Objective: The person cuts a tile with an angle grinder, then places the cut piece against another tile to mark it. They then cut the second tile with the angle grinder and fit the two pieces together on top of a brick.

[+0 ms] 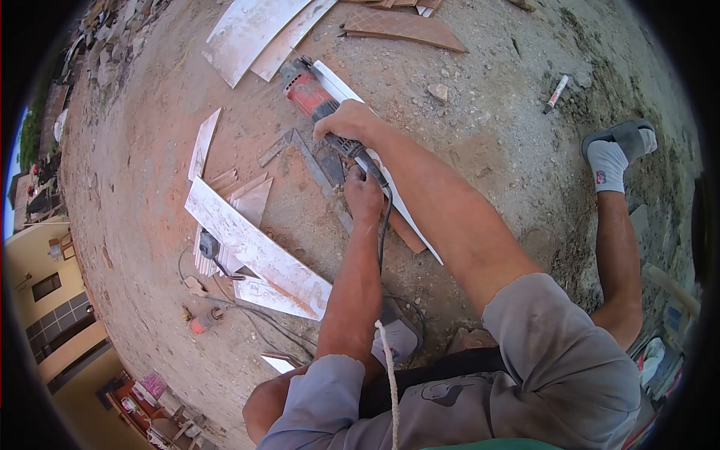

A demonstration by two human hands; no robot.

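Our right hand (349, 124) is wrapped snugly around the body of an angle grinder (309, 91). Our left hand (364, 193) is curled up right by its tail; can't tell whether it's gripping that or something underneath. The grinder's faded red up front, black and ribbed further back, pretty dusty-looking, with a dark cord (385, 232) trailing back toward us. It's at the far end of a long white tile strip (405, 206), along the left edge. The head points away from us and a bit left, and its long axis slants back to the right, roughly along the strip. Just left there's a metal square (313, 166) on the dirt ground (480, 157), then more cut tiles (251, 244).
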